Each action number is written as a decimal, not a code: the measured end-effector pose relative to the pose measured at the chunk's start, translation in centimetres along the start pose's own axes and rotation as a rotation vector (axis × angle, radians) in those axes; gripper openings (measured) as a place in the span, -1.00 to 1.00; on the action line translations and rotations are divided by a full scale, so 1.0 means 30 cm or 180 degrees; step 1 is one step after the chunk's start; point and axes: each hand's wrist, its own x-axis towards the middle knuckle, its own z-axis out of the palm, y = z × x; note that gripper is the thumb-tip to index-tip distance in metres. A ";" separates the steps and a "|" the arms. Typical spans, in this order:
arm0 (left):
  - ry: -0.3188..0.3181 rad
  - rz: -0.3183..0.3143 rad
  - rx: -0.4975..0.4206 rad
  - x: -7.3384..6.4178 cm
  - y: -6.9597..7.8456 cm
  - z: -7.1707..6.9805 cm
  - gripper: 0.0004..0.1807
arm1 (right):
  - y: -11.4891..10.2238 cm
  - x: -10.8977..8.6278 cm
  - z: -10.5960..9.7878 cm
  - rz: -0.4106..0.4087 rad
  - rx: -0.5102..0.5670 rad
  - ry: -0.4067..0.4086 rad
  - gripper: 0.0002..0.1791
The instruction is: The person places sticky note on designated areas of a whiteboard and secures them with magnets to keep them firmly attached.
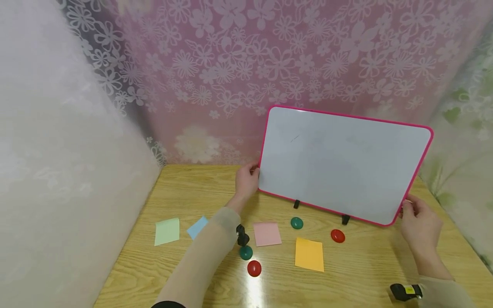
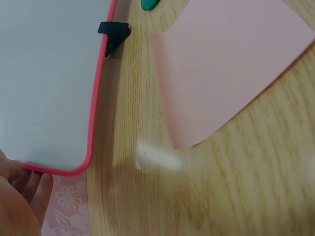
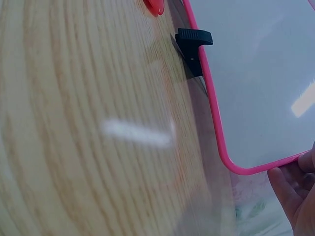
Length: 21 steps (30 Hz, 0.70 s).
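A whiteboard [image 1: 343,162] with a pink frame stands propped near the back of the table, its right side lower in the head view. Two black clip feet hold its bottom edge, the left one [image 2: 113,30] and the right one [image 3: 194,49]. My left hand [image 1: 247,182] grips the left edge close to the lower corner, thumb on the front and fingers behind. On the opposite edge, my right hand [image 1: 421,222] pinches the frame just above the lower right corner. The wrist views show fingers of each hand wrapped behind the frame.
In front of the board lie a green magnet [image 1: 297,223], a red magnet [image 1: 337,235], a pink sticky note [image 1: 267,234] and an orange one [image 1: 310,255]. Nearer are another green magnet [image 1: 246,253] and red magnet [image 1: 254,268]. Green [image 1: 167,232] and blue [image 1: 197,227] notes lie left.
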 end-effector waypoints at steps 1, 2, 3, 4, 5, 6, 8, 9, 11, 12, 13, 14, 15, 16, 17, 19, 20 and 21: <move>0.0008 0.0002 -0.0014 -0.003 0.000 -0.003 -0.68 | -0.001 0.001 0.002 -0.0004 0.0009 -0.0001 -0.55; 0.0017 0.0014 -0.0026 -0.004 -0.002 -0.005 -0.68 | -0.002 0.002 0.003 -0.0019 0.0024 -0.0002 -0.55; 0.0023 0.0025 -0.0034 -0.005 -0.005 -0.007 -0.69 | -0.003 0.003 0.004 -0.0028 0.0035 0.0000 -0.56; 0.0029 0.0038 -0.0044 -0.006 -0.007 -0.010 -0.69 | -0.005 0.004 0.006 -0.0030 0.0039 -0.0004 -0.56; 0.0035 0.0049 -0.0054 -0.006 -0.010 -0.012 -0.69 | -0.007 0.005 0.007 -0.0046 0.0049 -0.0004 -0.56; 0.0041 0.0051 -0.0055 -0.006 -0.013 -0.013 -0.70 | -0.009 0.006 0.009 -0.0052 0.0057 -0.0002 -0.57; 0.0051 0.0048 -0.0058 -0.005 -0.021 -0.017 -0.70 | -0.013 0.008 0.011 -0.0062 0.0037 -0.0020 -0.56; 0.0055 0.0044 -0.0056 -0.005 -0.025 -0.018 -0.71 | -0.015 0.009 0.012 -0.0058 0.0013 -0.0024 -0.56; 0.0068 0.0012 -0.0077 -0.004 -0.033 -0.021 -0.72 | -0.018 0.012 0.016 -0.0100 -0.0012 -0.0026 -0.56; 0.0079 -0.0001 -0.0090 -0.003 -0.037 -0.023 -0.72 | -0.020 0.013 0.018 -0.0108 -0.0024 -0.0028 -0.56; 0.0085 -0.0013 -0.0110 -0.003 -0.040 -0.026 -0.72 | -0.021 0.015 0.020 -0.0125 -0.0038 -0.0025 -0.56; 0.0092 -0.0016 -0.0125 -0.003 -0.042 -0.029 -0.73 | -0.022 0.016 0.021 -0.0136 -0.0048 -0.0021 -0.55; 0.0100 -0.0023 -0.0137 -0.004 -0.043 -0.032 -0.73 | -0.024 0.017 0.023 -0.0155 -0.0058 -0.0031 -0.55; 0.0106 -0.0033 -0.0146 -0.005 -0.044 -0.035 -0.73 | -0.025 0.018 0.025 -0.0171 -0.0073 -0.0036 -0.55; 0.0109 -0.0039 -0.0145 -0.005 -0.046 -0.038 -0.74 | -0.027 0.019 0.027 -0.0167 -0.0093 -0.0042 -0.55; 0.0105 -0.0031 -0.0136 -0.007 -0.050 -0.045 -0.74 | -0.030 0.022 0.031 -0.0165 -0.0111 -0.0057 -0.55; 0.0104 -0.0034 -0.0131 -0.008 -0.051 -0.048 -0.74 | -0.031 0.023 0.034 -0.0171 -0.0123 -0.0059 -0.55; 0.0102 -0.0034 -0.0134 -0.010 -0.052 -0.052 -0.74 | -0.033 0.024 0.037 -0.0184 -0.0136 -0.0056 -0.55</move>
